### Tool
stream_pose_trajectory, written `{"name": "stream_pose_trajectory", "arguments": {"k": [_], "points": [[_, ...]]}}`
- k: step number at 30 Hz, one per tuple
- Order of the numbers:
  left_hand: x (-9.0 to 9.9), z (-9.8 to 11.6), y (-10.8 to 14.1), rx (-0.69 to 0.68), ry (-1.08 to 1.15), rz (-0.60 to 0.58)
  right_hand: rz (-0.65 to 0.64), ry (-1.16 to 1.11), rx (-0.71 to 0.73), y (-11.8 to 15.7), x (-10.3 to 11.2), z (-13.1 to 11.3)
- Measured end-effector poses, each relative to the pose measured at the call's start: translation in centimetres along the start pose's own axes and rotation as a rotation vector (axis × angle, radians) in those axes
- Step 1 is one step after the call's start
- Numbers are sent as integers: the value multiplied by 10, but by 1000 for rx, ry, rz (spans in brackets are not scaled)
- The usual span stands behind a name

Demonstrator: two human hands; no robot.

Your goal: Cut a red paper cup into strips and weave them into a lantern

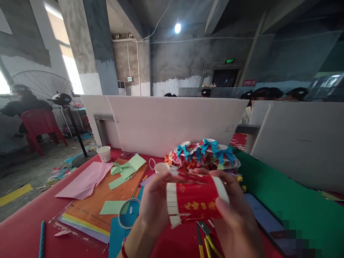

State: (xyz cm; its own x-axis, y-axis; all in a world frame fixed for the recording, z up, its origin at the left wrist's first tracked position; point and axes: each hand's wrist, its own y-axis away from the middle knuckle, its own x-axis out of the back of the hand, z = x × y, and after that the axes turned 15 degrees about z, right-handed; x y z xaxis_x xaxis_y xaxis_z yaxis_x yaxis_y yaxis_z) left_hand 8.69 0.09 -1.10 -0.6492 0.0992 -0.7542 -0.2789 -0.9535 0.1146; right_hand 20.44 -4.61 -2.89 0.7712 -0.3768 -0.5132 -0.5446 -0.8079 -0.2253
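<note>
A red paper cup [197, 201] with gold lettering lies sideways between my two hands above the table. Its left end is cut into white-backed strips, some bent outward. My right hand [238, 211] grips the white-banded end, with the thumb across the front. My left hand [154, 200] is closed at the cut end, its fingers partly hidden behind the cup. Below the cup lie pliers [206, 229] with yellow handles. Left of my left hand is a roll of tape [129, 214] on blue paper.
Decorated cups with blue bows [209, 147] cluster at the back. Green paper pieces [131, 168], a pink sheet [86, 181] and a white cup [104, 154] are at left. A phone [264, 215] lies at right. A white partition [174, 122] stands behind.
</note>
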Motion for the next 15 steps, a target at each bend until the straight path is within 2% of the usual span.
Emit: {"name": "stream_pose_trajectory", "arguments": {"k": [3,5,8,10,11,12,13,15], "points": [[-3,-3,6,-128,-55,40,13,28,63,7,-7,-2],[-3,-1,11,-232,-151,-4,0,5,24,8,-9,-4],[2,2,15,-575,-404,-93,-39,-83,-37,7,-10,-4],[6,5,17,-817,-534,-72,-50,-126,-37,6,-11,-2],[7,6,19,-878,-566,-57,-46,-137,-36,6,-12,-1],[8,8,21,-894,-600,-54,-38,-141,-40,6,-13,1],[8,11,23,-852,-611,-63,-28,-134,-45,7,-13,1],[7,17,27,-705,-811,-369,-3,-93,-42,9,-14,1]]}}
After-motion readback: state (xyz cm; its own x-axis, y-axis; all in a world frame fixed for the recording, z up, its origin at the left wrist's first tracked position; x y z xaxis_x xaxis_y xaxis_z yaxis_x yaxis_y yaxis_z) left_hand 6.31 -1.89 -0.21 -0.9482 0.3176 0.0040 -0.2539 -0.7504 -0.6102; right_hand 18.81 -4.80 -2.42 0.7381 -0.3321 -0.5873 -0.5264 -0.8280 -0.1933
